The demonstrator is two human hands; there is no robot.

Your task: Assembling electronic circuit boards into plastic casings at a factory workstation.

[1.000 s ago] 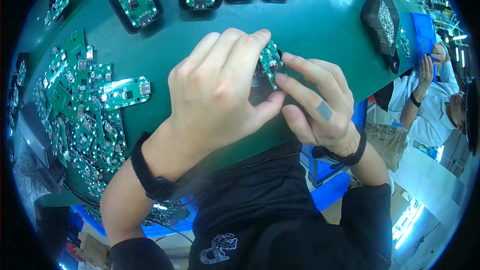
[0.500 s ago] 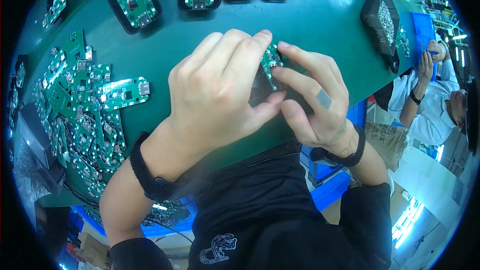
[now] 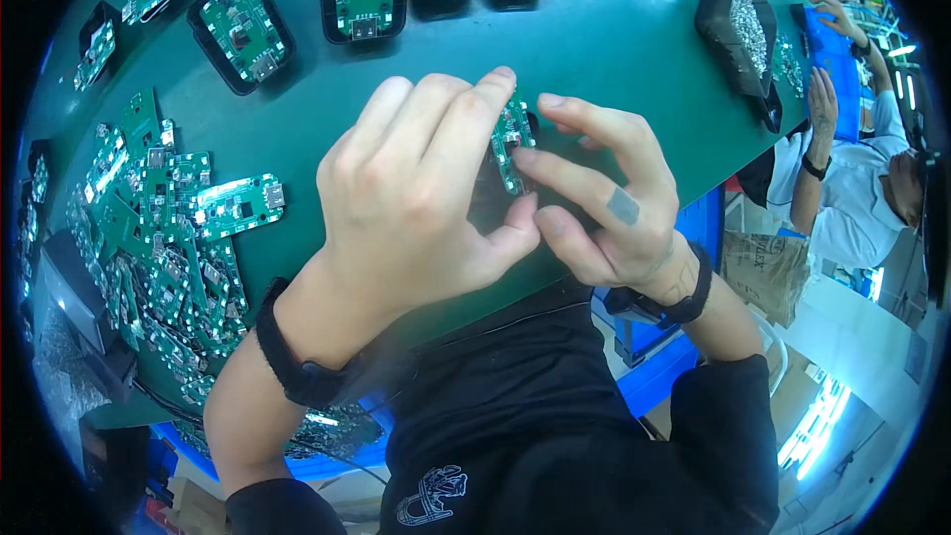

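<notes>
My left hand is closed round a small green circuit board, its fingertips at the top end and its thumb at the lower end. The board is tilted on edge above the green table, and part of it is hidden behind the fingers. A dark edge shows along its right side. My right hand is beside it with fingers apart. Its index fingertip touches the board's face, the thumb is close to my left thumb, and another finger is lifted off near the top.
A heap of green circuit boards lies at the left. Along the far side stand black casings with boards in them. A black tray of small metal parts sits at the right. Beyond, a co-worker handles a blue bin.
Both my hands and the board appear slightly further left in the view. My right hand's upper finger has lifted from the board. The co-worker's hands have moved apart over the blue bin.
</notes>
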